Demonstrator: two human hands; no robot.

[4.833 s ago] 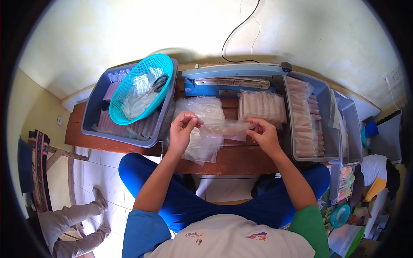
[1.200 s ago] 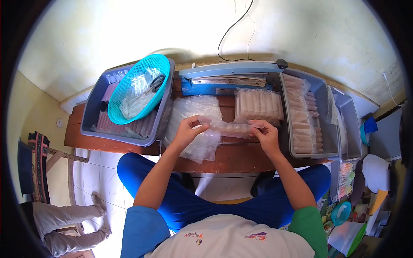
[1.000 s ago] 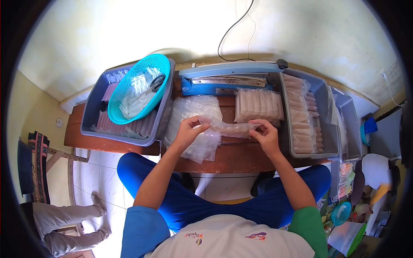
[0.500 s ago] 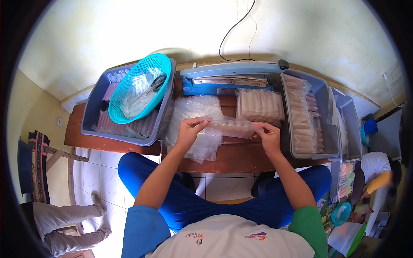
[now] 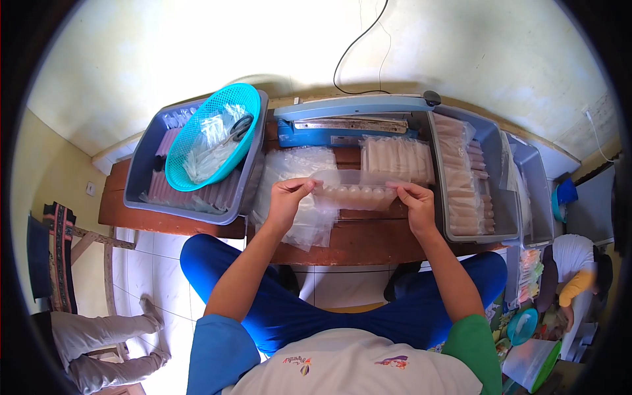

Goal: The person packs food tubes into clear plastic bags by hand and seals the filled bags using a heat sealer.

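A clear plastic bag (image 5: 357,195) with a row of pale brown rolls in its lower part hangs between my hands above the bench. My left hand (image 5: 288,199) pinches its upper left corner, and my right hand (image 5: 418,205) pinches the upper right one. Beneath my left hand lies a pile of flat clear bags (image 5: 305,224). A stack of filled bags (image 5: 398,160) rests behind the held bag. Behind that stands a blue impulse sealer (image 5: 349,125), its long arm running across the top.
At left, a grey tub (image 5: 227,217) of packed rolls carries a turquoise basket (image 5: 249,94) with plastic bags and scissors (image 5: 241,126). Another grey tub (image 5: 505,227) of filled bags stands at right. Other people appear at lower left and at far right.
The held bag has opened out upright, its clear upper part now raised above the rolls. My hands have shifted slightly. At far right, a co-worker's arm has moved.
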